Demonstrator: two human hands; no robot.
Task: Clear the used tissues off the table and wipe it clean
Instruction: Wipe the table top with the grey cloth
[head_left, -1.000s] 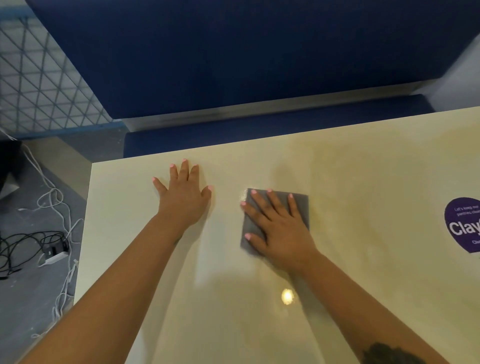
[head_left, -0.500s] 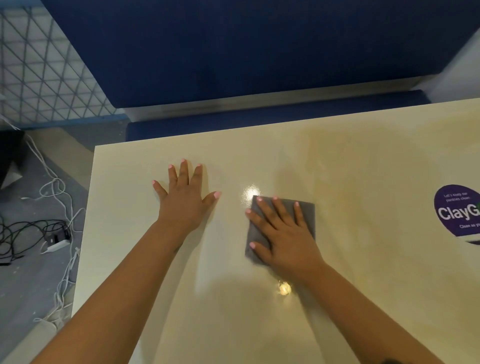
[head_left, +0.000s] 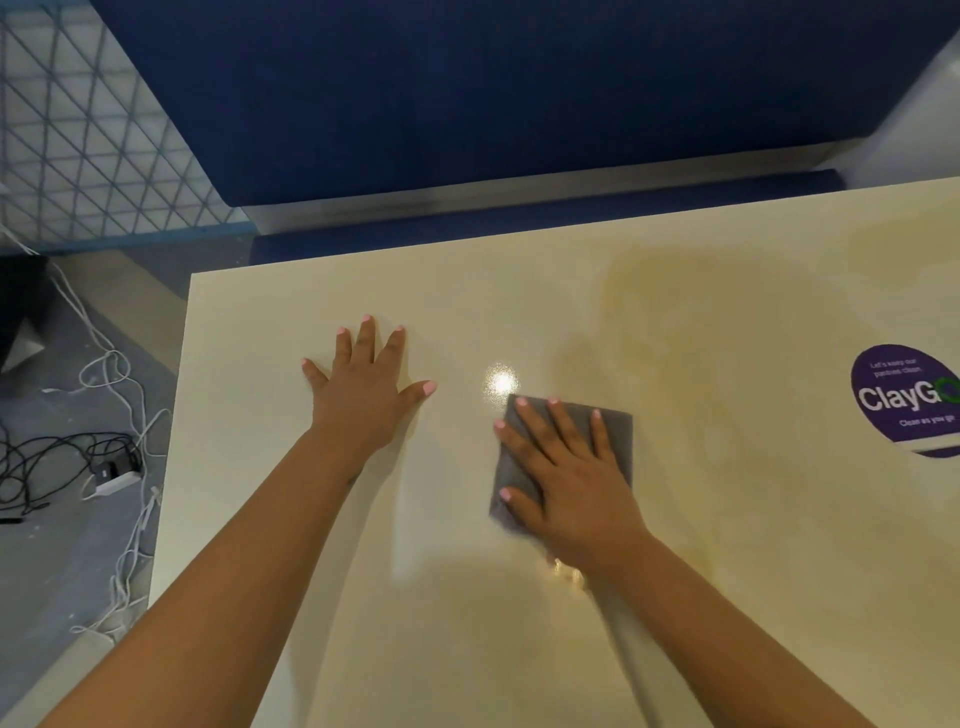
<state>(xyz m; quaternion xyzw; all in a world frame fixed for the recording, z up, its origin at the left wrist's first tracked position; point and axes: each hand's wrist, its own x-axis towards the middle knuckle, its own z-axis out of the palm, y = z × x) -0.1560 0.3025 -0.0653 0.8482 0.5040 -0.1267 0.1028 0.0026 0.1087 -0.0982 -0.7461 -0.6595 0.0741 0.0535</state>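
A folded grey cloth (head_left: 618, 431) lies flat on the glossy cream table (head_left: 727, 545), a little right of centre. My right hand (head_left: 563, 478) presses on it with straight, spread fingers and covers most of it. My left hand (head_left: 363, 387) rests flat on the bare tabletop to the left of the cloth, fingers spread, holding nothing. I see no tissues on the visible part of the table.
A round purple "ClayGo" sticker (head_left: 909, 400) sits near the table's right edge. A blue bench seat and backrest (head_left: 519, 104) run behind the far edge. Tangled cables and a white power adapter (head_left: 111, 483) lie on the grey floor to the left.
My right hand has slid the grey cloth a little to the right and toward me. My left hand stays flat in about the same place on the table.
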